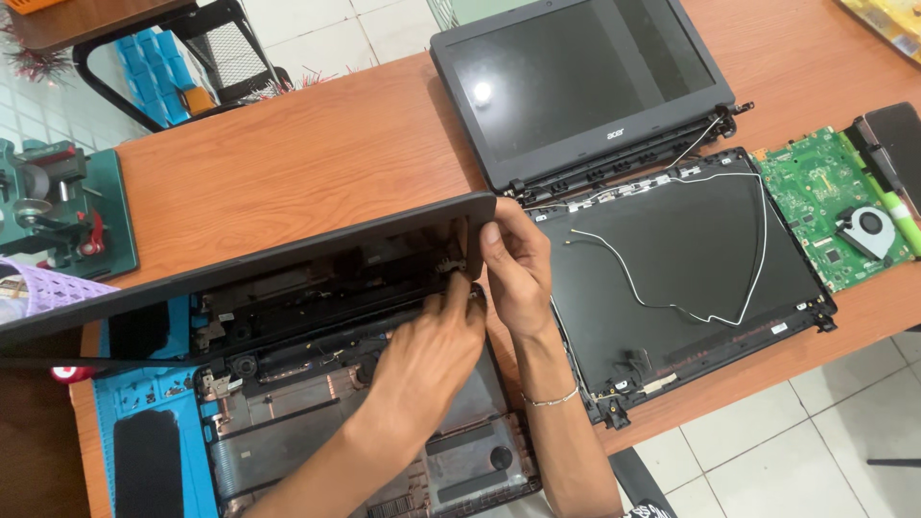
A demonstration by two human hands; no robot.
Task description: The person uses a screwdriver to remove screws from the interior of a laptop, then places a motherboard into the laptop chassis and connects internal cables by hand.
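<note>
The lid point(240, 264) of the opened laptop base point(355, 422) stands tilted up over the blue mat point(144, 403), and the work looks to be at the right hinge point(449, 267). The right hand point(518, 264) grips the lid's corner, thumb on the edge; the left hand point(432, 350) has its fingers curled at the hinge, though I cannot tell what they pinch. Freeing a hinge calls for a steady lid and small, careful force. The lid is matte black plastic, thin and flat; the base shows grey ribbed plastic and copper. Beside it lie a cover point(691, 278) with a white cable point(672, 297) and a green board point(835, 206) on the smooth wooden table point(317, 144).
</note>
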